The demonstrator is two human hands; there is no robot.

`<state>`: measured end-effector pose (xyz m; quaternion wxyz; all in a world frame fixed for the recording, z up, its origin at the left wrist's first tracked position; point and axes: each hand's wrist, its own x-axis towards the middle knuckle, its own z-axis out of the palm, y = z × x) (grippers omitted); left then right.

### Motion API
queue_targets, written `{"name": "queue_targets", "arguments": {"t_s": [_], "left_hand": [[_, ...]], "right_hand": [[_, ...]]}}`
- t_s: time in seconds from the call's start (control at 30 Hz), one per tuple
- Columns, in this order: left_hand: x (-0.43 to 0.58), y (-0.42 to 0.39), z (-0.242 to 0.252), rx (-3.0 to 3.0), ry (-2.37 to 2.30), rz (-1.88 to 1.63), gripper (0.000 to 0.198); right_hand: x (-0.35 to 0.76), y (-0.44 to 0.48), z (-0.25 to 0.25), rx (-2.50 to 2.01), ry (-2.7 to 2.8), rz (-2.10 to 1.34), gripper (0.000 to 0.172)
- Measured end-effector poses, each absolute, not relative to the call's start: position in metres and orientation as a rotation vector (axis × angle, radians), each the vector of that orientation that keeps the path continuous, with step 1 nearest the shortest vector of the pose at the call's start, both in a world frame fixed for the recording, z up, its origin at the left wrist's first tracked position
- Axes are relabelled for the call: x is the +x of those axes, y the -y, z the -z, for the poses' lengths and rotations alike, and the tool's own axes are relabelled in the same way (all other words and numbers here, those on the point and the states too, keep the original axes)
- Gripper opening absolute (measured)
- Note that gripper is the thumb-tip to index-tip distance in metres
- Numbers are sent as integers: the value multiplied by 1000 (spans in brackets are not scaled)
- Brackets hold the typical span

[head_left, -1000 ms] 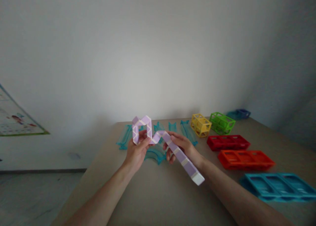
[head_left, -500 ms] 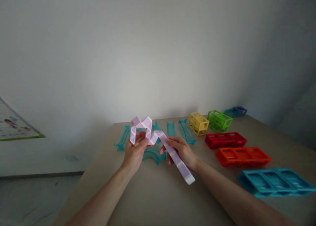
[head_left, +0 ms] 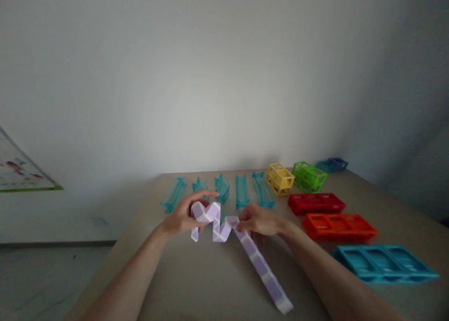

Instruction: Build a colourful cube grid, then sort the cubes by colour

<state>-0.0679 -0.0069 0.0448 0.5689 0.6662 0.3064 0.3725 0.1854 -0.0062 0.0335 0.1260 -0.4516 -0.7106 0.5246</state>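
A lilac and white snake puzzle (head_left: 260, 264) stretches between my two hands, just above the table. Its left part is folded into a bumpy loop, its middle zigzags, and its right part runs straight down towards me. My left hand (head_left: 184, 214) grips the folded part, thumb in front and index finger stretched over the top. My right hand (head_left: 258, 219) pinches the upper end of the straight part between thumb and fingers. Behind the hands lie several clear teal track pieces (head_left: 242, 191); one of them is mostly hidden by the puzzle and my left hand.
On the right of the table (head_left: 196, 283) stand a teal frame (head_left: 386, 263), an orange frame (head_left: 339, 227) and a red frame (head_left: 316, 203). Yellow (head_left: 280, 178) and green (head_left: 309, 176) open box frames sit farther back, with blue pieces (head_left: 332, 164) in the far corner. A wall rises behind.
Both hands have come lower and nearer with the snake puzzle. My left hand has shifted its grip to the upper side of the folded loop, and the straight part reaches closer to me.
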Motion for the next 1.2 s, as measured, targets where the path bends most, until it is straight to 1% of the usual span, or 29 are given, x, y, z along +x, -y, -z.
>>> {"name": "queue_targets", "arguments": {"t_s": [0.07, 0.13, 0.23, 0.37, 0.43, 0.57, 0.67, 0.73, 0.77, 0.83, 0.87, 0.9, 0.93, 0.97, 1.03, 1.1, 1.17, 1.2], "left_hand": [[-77, 7, -49, 1586, -679, -678, 61], [-85, 6, -50, 1555, -601, -541, 59], [-90, 4, -46, 1485, -506, -348, 66], [-91, -3, -41, 1433, -508, -263, 75], [-92, -7, -39, 1440, -528, -309, 74], [-99, -14, -35, 1496, -614, -484, 66], [-103, -17, -32, 1449, -681, -537, 65], [-103, -19, -31, 1434, -733, -705, 60], [-102, -21, -29, 1437, -779, -893, 54], [-99, -24, -26, 1460, -942, -1397, 41], [-98, -26, -25, 1486, -1073, -1635, 37], [-97, -27, -23, 1532, -1246, -1808, 34], [-96, -29, -21, 1608, -1444, -1902, 31], [-96, -31, -18, 1709, -1652, -1910, 27], [-96, -35, -14, 1896, -2024, -1752, 21], [-94, -39, -8, 1977, -2260, -1490, 29], [-92, -42, -1, 1996, -2339, -1236, 37], [-91, -43, 2, 2032, -2324, -1127, 39]], "right_hand": [[184, 11, -35, -1284, 2144, -1701, 18], [182, 14, -38, -1245, 2219, -1801, 21], [180, 16, -41, -1248, 2339, -1908, 25], [183, 15, -43, -1392, 2416, -1836, 28], [186, 15, -44, -1447, 2418, -1790, 38], [193, 14, -45, -1470, 2434, -1749, 67], [196, 12, -43, -1449, 2389, -1557, 77], [194, 9, -39, -1409, 2312, -1365, 78], [192, 7, -36, -1379, 2272, -1261, 75], [186, 4, -29, -1305, 2206, -1028, 66], [183, 3, -25, -1266, 2190, -909, 62], [180, 2, -22, -1231, 2184, -798, 58], [178, 1, -19, -1204, 2185, -702, 55], [177, 1, -17, -1191, 2184, -620, 52], [176, 1, -14, -1215, 2154, -473, 50], [177, 2, -15, -1292, 2090, -315, 49], [178, 2, -17, -1396, 2016, -157, 47], [179, 2, -18, -1454, 1975, -88, 47]]}}
